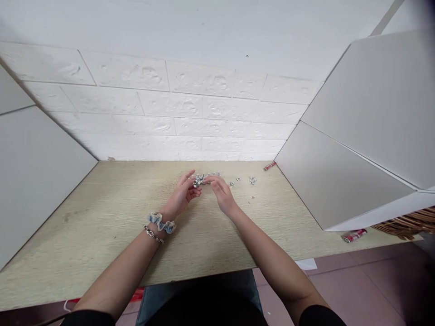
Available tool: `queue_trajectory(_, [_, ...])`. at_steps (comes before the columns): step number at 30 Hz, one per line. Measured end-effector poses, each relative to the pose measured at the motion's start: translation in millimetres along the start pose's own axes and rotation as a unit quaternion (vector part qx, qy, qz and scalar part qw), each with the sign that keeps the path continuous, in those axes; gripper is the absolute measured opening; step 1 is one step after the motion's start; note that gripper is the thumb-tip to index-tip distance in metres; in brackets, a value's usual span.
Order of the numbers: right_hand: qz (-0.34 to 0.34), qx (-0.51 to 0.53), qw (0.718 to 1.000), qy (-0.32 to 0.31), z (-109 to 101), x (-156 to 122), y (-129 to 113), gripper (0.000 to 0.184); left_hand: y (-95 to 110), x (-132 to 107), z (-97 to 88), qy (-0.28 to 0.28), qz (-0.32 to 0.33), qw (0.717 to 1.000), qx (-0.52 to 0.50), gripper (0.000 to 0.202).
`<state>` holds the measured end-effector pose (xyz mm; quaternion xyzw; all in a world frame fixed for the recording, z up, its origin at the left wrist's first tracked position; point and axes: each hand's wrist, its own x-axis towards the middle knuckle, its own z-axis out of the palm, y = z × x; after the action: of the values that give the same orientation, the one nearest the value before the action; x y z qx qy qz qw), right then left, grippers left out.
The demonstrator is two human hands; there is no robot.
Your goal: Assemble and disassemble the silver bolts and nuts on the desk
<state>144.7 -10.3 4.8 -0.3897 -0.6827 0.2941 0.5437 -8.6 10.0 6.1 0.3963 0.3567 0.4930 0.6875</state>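
Note:
My left hand (182, 194) is over the middle of the wooden table, its thumb and fingers curled around a small metal bolt (196, 183) with what looks like a nut or washer on it. The index finger points up and away. Just to the right, my right hand (221, 194) has its fingers stretched toward the same bolt, with nothing visible in them. Behind the fingertips stands a row of several bolts (203, 176), partly hidden by the right fingers. A nut (231, 184), a washer (238, 179) and a small pile of screws (252, 180) lie to the right.
White brick-pattern wall (188, 106) closes off the back of the table (112, 217). Grey panels (356, 176) stand at both sides. A red battery-like cylinder (270, 166) lies at the back right, another (355, 235) near the front right, beside a wicker basket (408, 222).

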Motion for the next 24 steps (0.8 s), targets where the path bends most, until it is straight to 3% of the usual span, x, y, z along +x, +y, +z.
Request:
queue_trajectory(7, [0.044, -0.087, 0.988, -0.116, 2, -4, -1, 0.06, 1, -2, 1.8, -0.016, -0.017, 1.0, 0.009, 0.053])
queue_trajectory(11, [0.007, -0.047, 0.998, -0.049, -3, -2, -3, 0.063, 1, 2, -2.1, 0.008, -0.005, 1.0, 0.012, 0.056])
queue_trajectory(16, [0.017, -0.017, 1.0, 0.018, -7, 1, -4, 0.06, 2, 1, -1.5, 0.005, -0.016, 0.999, 0.032, 0.056])
queue_trajectory(24, [0.05, -0.098, 0.988, -0.106, 0, -1, 0, 0.055, 1, -4, 3.1, -0.019, -0.022, 0.998, 0.053, 0.062])
